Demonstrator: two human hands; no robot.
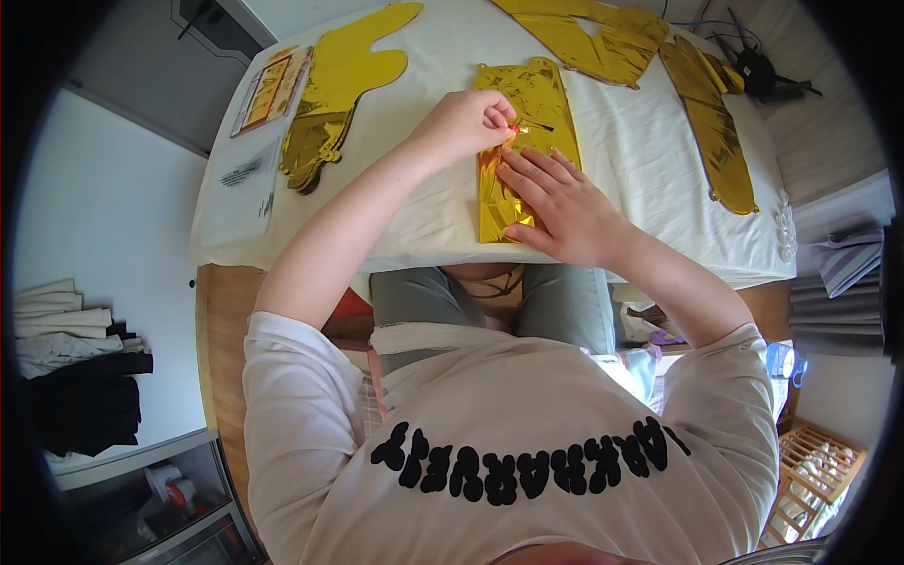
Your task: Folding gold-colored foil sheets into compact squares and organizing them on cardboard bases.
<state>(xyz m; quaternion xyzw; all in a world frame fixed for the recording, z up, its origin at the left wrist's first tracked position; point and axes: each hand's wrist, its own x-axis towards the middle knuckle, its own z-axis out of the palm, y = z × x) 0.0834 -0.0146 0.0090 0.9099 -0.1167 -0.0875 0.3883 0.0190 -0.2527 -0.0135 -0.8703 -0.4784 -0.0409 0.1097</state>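
A flat gold foil balloon (523,89) lies folded lengthwise on the table in front of me. My left hand (468,122) is closed in a pinch over its left edge. A small red and shiny spot shows at those fingertips, too small to name. Pressed flat on the lower part of the same foil is my right hand (565,202), fingers stretched out and holding nothing. Part of the balloon is hidden under both hands.
More flat gold foil balloons lie around: a stack (344,89) at the left, one (603,47) at the back and one (711,122) at the right. Clear plastic packaging (247,188) rests at the left edge of the white-covered table (424,221). A black object with cables (758,71) stands back right.
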